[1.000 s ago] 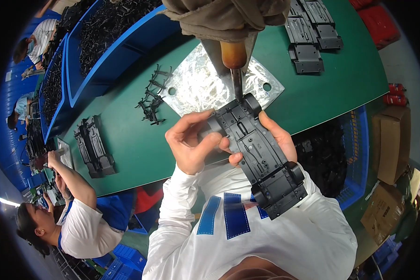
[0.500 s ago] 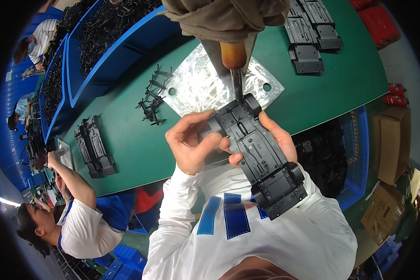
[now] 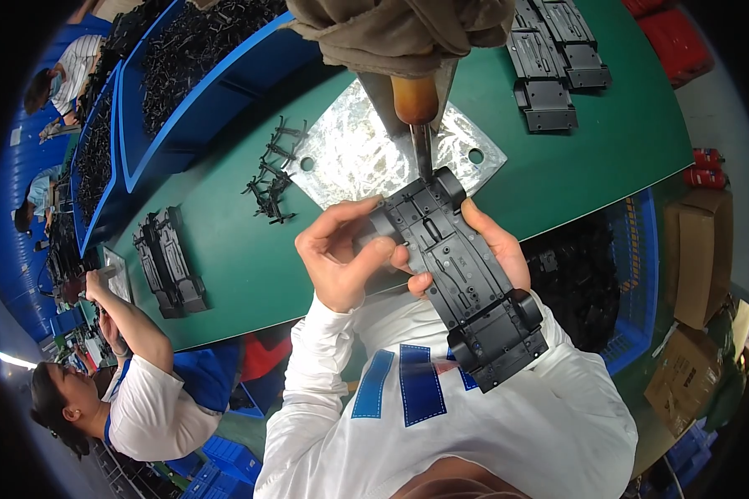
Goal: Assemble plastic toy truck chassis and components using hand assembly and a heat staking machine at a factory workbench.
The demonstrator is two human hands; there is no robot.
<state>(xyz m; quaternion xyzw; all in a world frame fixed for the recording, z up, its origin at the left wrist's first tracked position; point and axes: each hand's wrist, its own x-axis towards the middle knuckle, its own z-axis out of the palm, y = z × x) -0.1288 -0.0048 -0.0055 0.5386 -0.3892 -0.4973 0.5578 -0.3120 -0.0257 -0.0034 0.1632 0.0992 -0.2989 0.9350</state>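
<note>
A black plastic toy car chassis [image 3: 462, 270] slants across the middle, its far end under the metal tip of a tool with an amber handle [image 3: 417, 104]. My right hand [image 3: 501, 243] wraps round the chassis from its right edge, with fingertips showing at the opposite edge. At the far left corner, my left hand [image 3: 345, 254] is closed on the chassis, thumb and fingers by its left wheel arch. Beneath the tool lies a shiny metal plate [image 3: 349, 141] with round holes. Brown cloth wraps the upper part of the tool.
Small black plastic parts [image 3: 268, 179] lie on the green table [image 3: 233, 266] left of the plate. More chassis [image 3: 169, 262] rest at left, others [image 3: 558, 62] at far right. Blue bins [image 3: 200, 104] of black parts stand far left. A co-worker [image 3: 154, 399] sits at left; a blue crate [image 3: 641, 283] is at right.
</note>
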